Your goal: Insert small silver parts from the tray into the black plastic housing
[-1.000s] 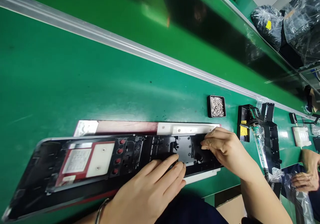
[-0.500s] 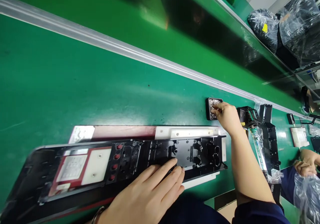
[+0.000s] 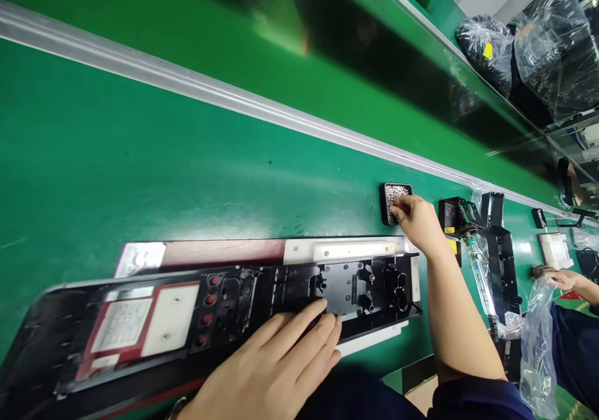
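A long black plastic housing (image 3: 299, 289) lies open side up on a red and white fixture (image 3: 224, 253). My left hand (image 3: 281, 357) rests flat across the housing's near edge, fingers stretched out and holding nothing. Over a small black box (image 3: 384, 211) filled with tiny shiny metal pieces (image 3: 397, 191), my right hand (image 3: 418, 220) has its thumb and fingertips pinched together among the pieces. Whatever sits between those fingertips is too small to make out.
Black parts (image 3: 503, 264) and a clear tube-like piece (image 3: 481, 270) lie right of my right arm. Farther right, a co-worker's hand (image 3: 564, 279) holds a clear plastic bag (image 3: 538, 345). Bagged items (image 3: 486, 48) stand on the raised shelf, and a metal rail (image 3: 262, 109) crosses the bench.
My right fingers have drawn closer together in the box. My left hand stays on the housing. The co-worker's hand has moved, and the plastic bag now hangs from it.
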`<move>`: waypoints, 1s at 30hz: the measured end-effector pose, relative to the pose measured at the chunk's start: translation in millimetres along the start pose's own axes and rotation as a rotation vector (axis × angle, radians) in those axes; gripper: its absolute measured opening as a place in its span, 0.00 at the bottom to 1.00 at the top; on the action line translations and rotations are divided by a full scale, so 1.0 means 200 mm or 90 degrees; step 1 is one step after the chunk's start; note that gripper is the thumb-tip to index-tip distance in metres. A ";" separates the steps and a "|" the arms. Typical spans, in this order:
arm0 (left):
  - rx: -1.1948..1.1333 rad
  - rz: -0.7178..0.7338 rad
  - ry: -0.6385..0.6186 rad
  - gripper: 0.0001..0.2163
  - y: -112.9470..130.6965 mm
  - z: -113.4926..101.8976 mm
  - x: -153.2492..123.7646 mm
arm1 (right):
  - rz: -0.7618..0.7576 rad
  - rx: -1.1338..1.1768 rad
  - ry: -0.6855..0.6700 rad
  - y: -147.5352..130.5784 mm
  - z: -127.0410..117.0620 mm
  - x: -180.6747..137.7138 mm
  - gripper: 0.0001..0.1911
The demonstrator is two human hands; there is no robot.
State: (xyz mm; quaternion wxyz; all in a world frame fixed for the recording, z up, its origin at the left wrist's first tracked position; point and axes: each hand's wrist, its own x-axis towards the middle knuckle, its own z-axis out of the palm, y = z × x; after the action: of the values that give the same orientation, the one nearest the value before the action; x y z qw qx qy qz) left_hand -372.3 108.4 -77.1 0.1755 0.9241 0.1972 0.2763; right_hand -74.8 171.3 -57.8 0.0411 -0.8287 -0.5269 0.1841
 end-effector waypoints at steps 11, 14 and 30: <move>-0.005 0.024 -0.029 0.17 -0.02 0.02 -0.06 | -0.015 0.098 0.037 0.02 0.04 0.01 0.05; -0.001 0.023 -0.034 0.17 -0.02 0.02 -0.06 | -0.052 0.169 0.082 0.04 0.03 -0.01 0.03; -0.005 0.008 -0.034 0.15 0.00 -0.01 -0.02 | -0.384 0.508 -0.069 -0.13 -0.09 -0.67 0.07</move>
State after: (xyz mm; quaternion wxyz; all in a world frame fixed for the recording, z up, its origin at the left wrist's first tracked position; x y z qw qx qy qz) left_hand -376.9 105.7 -77.6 0.1826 0.9318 0.1856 0.2531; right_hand -140.5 65.4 1.1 0.3789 -0.5482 -0.6329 0.3941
